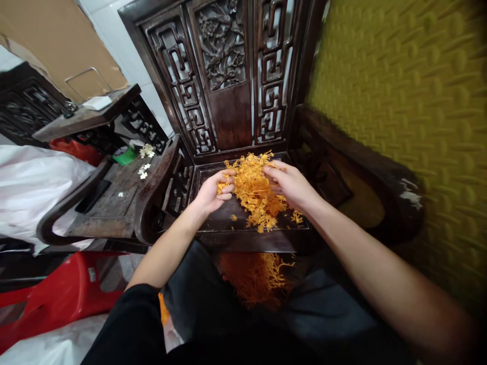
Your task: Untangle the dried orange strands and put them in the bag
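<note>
Orange strands (253, 187) bunched between both hands, low over the seat (224, 225). Left hand (211, 193) clenched on their left edge, right hand (291, 186) pinching the right edge. The opposed grips keep them spread and off the wood. Crumbs (297, 217) lie just below the fingers. Second pile (254, 279) sits below the wrists, probably on a lap; blurry.
</note>
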A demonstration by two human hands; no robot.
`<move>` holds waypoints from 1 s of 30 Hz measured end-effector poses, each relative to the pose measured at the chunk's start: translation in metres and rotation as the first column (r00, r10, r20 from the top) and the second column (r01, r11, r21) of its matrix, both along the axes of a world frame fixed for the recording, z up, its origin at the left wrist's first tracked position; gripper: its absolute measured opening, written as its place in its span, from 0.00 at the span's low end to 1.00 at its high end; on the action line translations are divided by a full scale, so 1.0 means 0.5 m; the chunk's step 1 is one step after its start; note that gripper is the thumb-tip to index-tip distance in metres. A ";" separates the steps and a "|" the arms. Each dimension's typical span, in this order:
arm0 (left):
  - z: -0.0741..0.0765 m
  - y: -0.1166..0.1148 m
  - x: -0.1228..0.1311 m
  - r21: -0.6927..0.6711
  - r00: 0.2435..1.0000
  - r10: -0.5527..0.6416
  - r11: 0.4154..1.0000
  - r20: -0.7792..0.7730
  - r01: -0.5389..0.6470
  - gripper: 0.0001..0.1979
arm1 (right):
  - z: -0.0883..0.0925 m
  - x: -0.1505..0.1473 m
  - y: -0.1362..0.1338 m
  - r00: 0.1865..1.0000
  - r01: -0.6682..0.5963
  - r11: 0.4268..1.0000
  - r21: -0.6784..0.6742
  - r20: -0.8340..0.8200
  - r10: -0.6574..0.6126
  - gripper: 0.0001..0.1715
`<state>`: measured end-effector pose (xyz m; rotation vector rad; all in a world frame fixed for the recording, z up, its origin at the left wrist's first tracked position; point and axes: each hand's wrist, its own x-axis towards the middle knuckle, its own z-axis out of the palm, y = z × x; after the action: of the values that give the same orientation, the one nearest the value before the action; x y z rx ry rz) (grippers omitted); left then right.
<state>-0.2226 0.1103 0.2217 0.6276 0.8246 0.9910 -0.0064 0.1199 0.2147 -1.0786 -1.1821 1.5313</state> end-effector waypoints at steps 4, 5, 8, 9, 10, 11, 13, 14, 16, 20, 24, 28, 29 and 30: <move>0.013 -0.004 0.011 0.069 0.994 0.006 0.998 -0.108 0.002 0.12 | -0.006 0.000 -0.002 0.998 -0.053 0.998 -0.023 -0.043 0.052 0.15; 0.016 -0.004 0.011 0.072 0.993 -0.004 0.997 -0.119 0.012 0.11 | -0.007 -0.001 -0.003 0.997 -0.061 0.998 -0.019 -0.048 0.060 0.15; 0.017 -0.003 0.009 0.034 0.990 -0.056 0.998 -0.126 0.061 0.11 | -0.007 -0.004 -0.010 0.993 -0.102 0.995 -0.019 -0.060 0.100 0.14; 0.014 -0.003 0.010 0.031 0.988 -0.060 0.997 -0.145 0.065 0.15 | -0.006 -0.006 -0.012 0.992 -0.115 0.993 -0.021 -0.064 0.113 0.14; 0.010 -0.004 0.011 0.052 0.982 -0.045 0.997 -0.185 0.056 0.19 | -0.005 -0.008 -0.015 0.990 -0.124 0.992 -0.025 -0.068 0.122 0.15; 0.005 -0.004 0.013 0.102 0.969 -0.014 0.994 -0.246 0.040 0.22 | -0.005 -0.010 -0.018 0.989 -0.130 0.991 -0.028 -0.073 0.127 0.15; -0.006 -0.004 0.019 0.288 0.903 0.094 0.957 -0.420 0.034 0.26 | -0.004 -0.014 -0.023 0.986 -0.145 0.989 -0.039 -0.086 0.141 0.16; -0.012 -0.004 0.022 0.406 0.843 0.168 0.912 -0.511 0.064 0.26 | -0.004 -0.017 -0.025 0.984 -0.157 0.986 -0.049 -0.095 0.152 0.17; -0.020 -0.003 0.029 0.604 0.689 0.331 0.773 -0.645 0.194 0.21 | -0.008 -0.021 -0.027 0.982 -0.162 0.986 -0.051 -0.111 0.155 0.18; -0.028 -0.002 0.038 0.692 0.436 0.537 0.566 -0.722 0.449 0.11 | -0.026 -0.035 -0.031 0.998 0.057 0.992 0.114 0.004 -0.058 0.20; -0.031 -0.012 0.055 0.651 0.299 0.610 0.504 -0.734 0.568 0.12 | -0.048 -0.057 -0.036 0.986 0.118 0.956 0.267 0.081 -0.144 0.20; -0.031 -0.034 0.071 0.548 0.271 0.520 0.505 -0.810 0.666 0.12 | -0.050 -0.046 -0.003 0.934 0.357 0.918 0.175 -0.095 -0.345 0.19; -0.029 -0.038 0.070 0.511 0.283 0.456 0.521 -0.844 0.684 0.11 | -0.046 -0.031 0.012 0.888 0.456 0.880 0.132 -0.141 -0.439 0.20; -0.027 -0.040 0.065 0.475 0.299 0.381 0.552 -0.875 0.685 0.12 | -0.042 -0.012 0.027 0.837 0.540 0.835 0.104 -0.173 -0.520 0.22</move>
<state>-0.1899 0.0902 0.2082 2.3579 1.2484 0.6173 -0.0126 0.1335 0.1938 -1.0686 -0.7921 1.0422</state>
